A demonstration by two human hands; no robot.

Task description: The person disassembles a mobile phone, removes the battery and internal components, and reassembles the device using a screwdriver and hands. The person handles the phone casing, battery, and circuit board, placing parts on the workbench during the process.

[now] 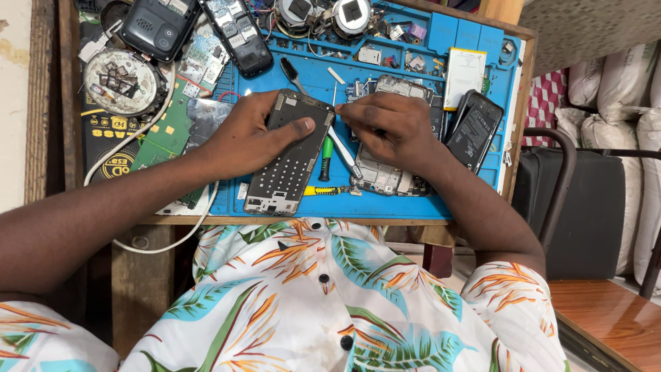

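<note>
Left hand (251, 134) clamped on a dark phone frame (289, 155), thumb pressed across its face, fingers wrapped behind. Right hand (389, 127) pinched shut, fingertips (344, 114) together just at the frame's upper corner; too small to tell what sits between them. Open phone (385, 172) under the right palm, screwdriver (326, 157) just below the thumb. Likely risks: frame tilting out of grip, a tiny part dropping onto the crowded blue mat (413, 48).

A white battery (464, 76) with a yellow edge and a printed label lies at the back right of the blue mat (385, 207). Beside it, a black phone back (475, 131) carries a label of small white print.
</note>
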